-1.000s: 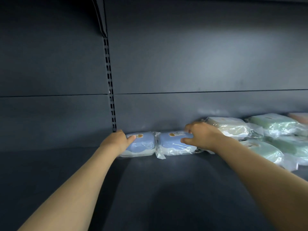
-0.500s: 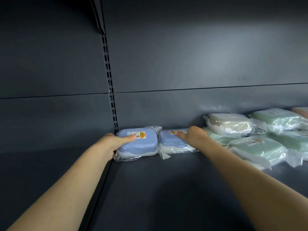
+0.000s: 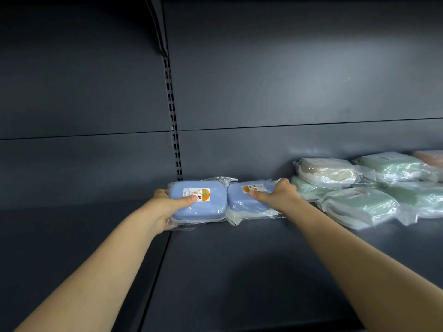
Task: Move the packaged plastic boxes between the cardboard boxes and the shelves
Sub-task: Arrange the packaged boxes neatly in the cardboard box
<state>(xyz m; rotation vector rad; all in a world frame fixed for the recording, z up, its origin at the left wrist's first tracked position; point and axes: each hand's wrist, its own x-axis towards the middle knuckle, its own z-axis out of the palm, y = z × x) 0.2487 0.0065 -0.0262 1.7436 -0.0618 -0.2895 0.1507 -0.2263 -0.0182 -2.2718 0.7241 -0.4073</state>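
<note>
Two blue plastic boxes in clear wrap are side by side near the back of a dark shelf (image 3: 239, 271). My left hand (image 3: 165, 209) grips the left blue box (image 3: 211, 207) at its left end, thumb on top beside the orange label, and the box is tilted up toward me. My right hand (image 3: 278, 195) grips the right blue box (image 3: 242, 202) from its right end, thumb on the lid. Both forearms reach in from the bottom of the view. No cardboard box is visible.
To the right lie several wrapped boxes: a beige one (image 3: 328, 171) stacked on a green one (image 3: 309, 190), more green ones (image 3: 359, 204) in front and behind, a pink one (image 3: 431, 156) at the edge. A slotted upright (image 3: 173, 130) divides the back panel.
Both hands have closed around the blue boxes and drawn them forward off the back wall. The left box has tipped up, so its lid and label face me.
</note>
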